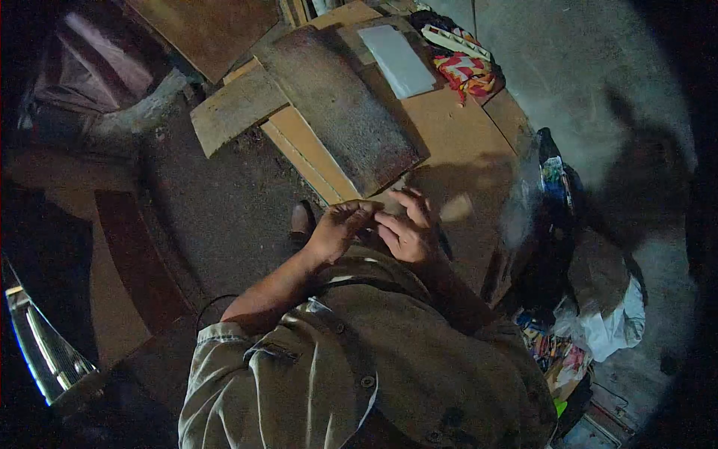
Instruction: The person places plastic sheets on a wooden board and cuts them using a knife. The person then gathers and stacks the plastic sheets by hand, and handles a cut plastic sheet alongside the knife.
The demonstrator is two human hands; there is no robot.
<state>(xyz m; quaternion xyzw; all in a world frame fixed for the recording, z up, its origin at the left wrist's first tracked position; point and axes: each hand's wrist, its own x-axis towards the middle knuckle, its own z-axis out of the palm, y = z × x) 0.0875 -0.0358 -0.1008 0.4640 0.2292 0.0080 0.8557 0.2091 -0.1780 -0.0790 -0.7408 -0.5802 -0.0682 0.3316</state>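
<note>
My left hand and my right hand meet in front of my waist, fingertips almost touching. The left fingers are closed in a pinch; whatever they hold is too small and dark to make out. Thumb and fingertips of the right hand come together beside that pinch, while its other fingers are bent and partly spread. Just beyond the hands lies a dark, worn board, its near corner close to my right fingers. Under it a lighter tan board shows along the left side.
A greyish plank juts out left of the boards. Further back are a white flat sheet, a white power strip and red-yellow cloth. Plastic bags and clutter lie to the right. A curved brown panel is at left.
</note>
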